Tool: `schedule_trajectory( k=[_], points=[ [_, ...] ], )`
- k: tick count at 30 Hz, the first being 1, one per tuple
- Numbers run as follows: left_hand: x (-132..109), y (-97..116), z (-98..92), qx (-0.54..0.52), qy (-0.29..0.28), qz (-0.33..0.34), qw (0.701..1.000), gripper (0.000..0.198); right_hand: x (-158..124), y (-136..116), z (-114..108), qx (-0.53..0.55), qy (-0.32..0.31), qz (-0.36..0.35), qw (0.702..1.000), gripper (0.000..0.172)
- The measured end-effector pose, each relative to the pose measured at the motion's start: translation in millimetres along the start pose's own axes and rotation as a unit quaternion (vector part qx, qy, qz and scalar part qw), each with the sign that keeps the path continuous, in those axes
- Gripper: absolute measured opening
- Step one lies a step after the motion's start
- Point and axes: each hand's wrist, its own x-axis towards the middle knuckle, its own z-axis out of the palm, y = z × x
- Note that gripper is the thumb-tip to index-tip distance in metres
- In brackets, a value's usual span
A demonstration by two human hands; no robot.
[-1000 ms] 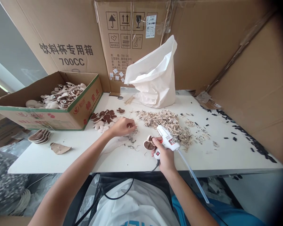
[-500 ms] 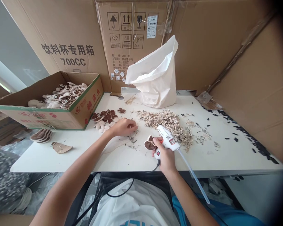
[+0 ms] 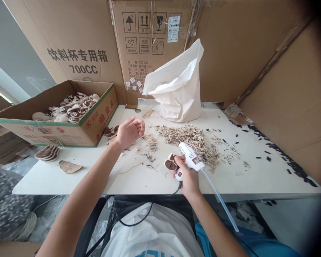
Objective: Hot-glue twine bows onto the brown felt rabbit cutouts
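Note:
My left hand (image 3: 130,132) is raised palm-up with its fingers curled apart, holding nothing visible. It hangs above a pile of brown-and-cream discs (image 3: 109,132), which it partly hides. My right hand (image 3: 186,171) grips a white hot glue gun (image 3: 191,156), whose long translucent glue stick (image 3: 220,200) runs down to the right. A small brown disc with a tan bow (image 3: 171,162) sits at my right fingers, apparently pinched against the gun. Thin fibre scraps (image 3: 149,157) lie between my hands.
A cardboard box (image 3: 101,121) of discs stands at the left of the white table (image 3: 69,180). Behind lie a white paper bag (image 3: 176,92) and a heap of straw-coloured strips (image 3: 188,139). Black bits (image 3: 270,153) scatter rightward. Cardboard sheets wall the back and right.
My left hand has lifted off the table, moved back and left, and turned palm-up with its fingers opened. My right hand and the glue gun stay nearly still.

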Motion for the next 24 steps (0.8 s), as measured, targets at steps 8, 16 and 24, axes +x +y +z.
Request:
schedule_trajectory(
  k=[8, 16, 24],
  points=[
    [-8.4, 20.3, -8.5, 0.110, -0.073, 0.057, 0.990, 0.050, 1.2, 2.0, -0.9, 0.008, 0.000, 0.004, 1.000, 0.040],
    [-7.7, 23.9, -23.0, 0.242, 0.055, 0.105, 0.963, 0.027, 0.7, 1.4, -0.9, 0.006, -0.003, 0.004, 1.000, 0.039],
    [4.5, -5.8, -36.5, 0.596, 0.104, 0.134, 0.785, 0.031, 1.0, 1.9, -1.1, 0.000, -0.001, 0.000, 1.000, 0.039]
  ],
)
